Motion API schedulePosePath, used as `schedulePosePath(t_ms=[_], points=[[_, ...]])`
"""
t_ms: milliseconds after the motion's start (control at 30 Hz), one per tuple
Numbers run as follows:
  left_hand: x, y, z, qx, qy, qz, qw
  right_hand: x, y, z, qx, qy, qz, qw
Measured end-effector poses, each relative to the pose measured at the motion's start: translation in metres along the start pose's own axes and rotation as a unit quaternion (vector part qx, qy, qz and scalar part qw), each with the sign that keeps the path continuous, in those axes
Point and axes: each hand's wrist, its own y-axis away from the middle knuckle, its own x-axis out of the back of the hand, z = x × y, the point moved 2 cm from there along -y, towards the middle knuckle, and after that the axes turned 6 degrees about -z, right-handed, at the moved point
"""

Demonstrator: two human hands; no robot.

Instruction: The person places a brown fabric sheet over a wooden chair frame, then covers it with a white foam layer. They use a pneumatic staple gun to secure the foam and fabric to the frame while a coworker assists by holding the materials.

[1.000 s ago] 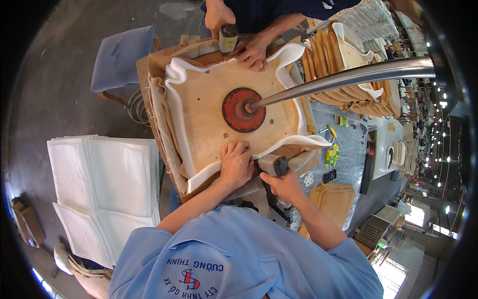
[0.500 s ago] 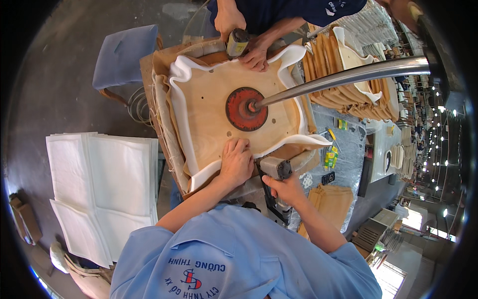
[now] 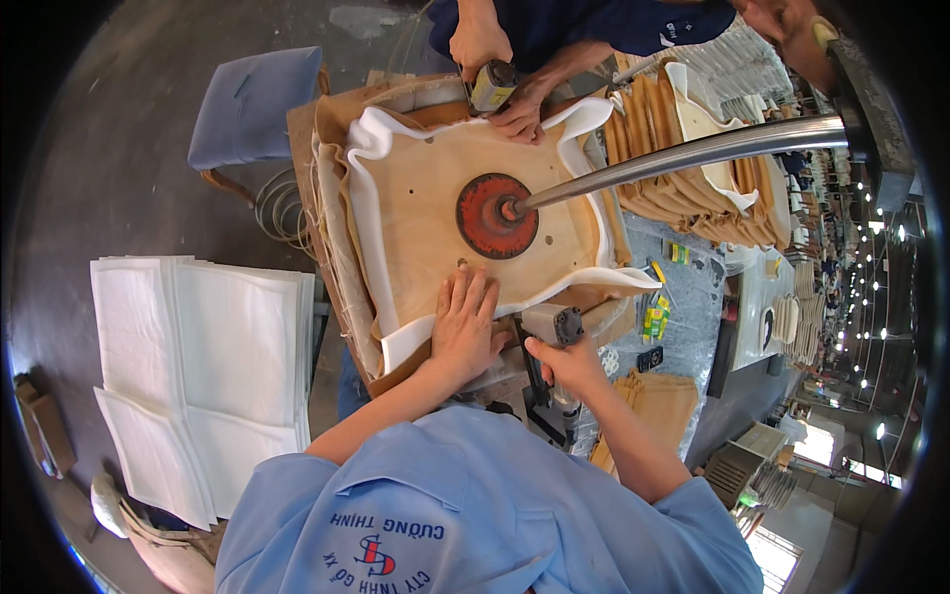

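Note:
My left hand (image 3: pixel 465 322) lies over the near edge of a plywood seat panel (image 3: pixel 416 233), its fingers stretched toward the panel's middle. White padding (image 3: pixel 368 213) and brown fabric (image 3: pixel 334 198) are folded up around the panel's edges. Gripped in my right hand (image 3: pixel 574 368) is a grey staple gun (image 3: pixel 552 324), its head beside the panel's near right edge. A red round press disc (image 3: pixel 497 215) on a metal rod bears on the panel. Opposite me, a co-worker's hand holds another staple gun (image 3: pixel 492 87) at the far edge, while the other hand presses the panel.
The metal rod (image 3: pixel 693 156) slants in from the right above the panel. White padding sheets (image 3: pixel 198 366) are stacked at left, near a blue upholstered stool (image 3: pixel 252 109). Covered panels (image 3: pixel 653 148) are piled at right. Small yellow-green boxes (image 3: pixel 655 319) and brown fabric pieces (image 3: pixel 653 406) lie there too.
The fingers of my left hand were curled on the panel's edge and are now stretched out. My right hand still holds the staple gun beside the near right edge.

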Motion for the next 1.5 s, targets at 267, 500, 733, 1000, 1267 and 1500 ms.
schedulePosePath(t_ms=[267,500,733,1000,1267,1500], points=[[-0.004,-0.003,-0.001,0.025,-0.003,-0.002,1.000,-0.011,0.011,-0.002,0.016,-0.004,-0.018,1.000],[-0.002,0.000,-0.003,0.027,0.013,-0.018,0.999,-0.024,0.008,-0.013,-0.009,0.016,-0.001,1.000],[0.002,0.001,-0.016,-0.015,0.034,0.005,0.999,-0.034,0.022,-0.003,0.054,0.023,0.009,0.998],[0.086,0.087,-0.026,-0.030,-0.005,0.042,0.999,-0.062,0.059,0.070,0.165,-0.042,0.121,0.978],[0.113,0.115,-0.089,0.138,0.109,0.039,0.984,-0.087,0.065,0.065,0.214,-0.055,0.169,0.960],[0.122,0.110,-0.097,0.084,0.055,-0.035,0.994,-0.103,0.067,0.069,0.178,-0.088,0.241,0.950]])
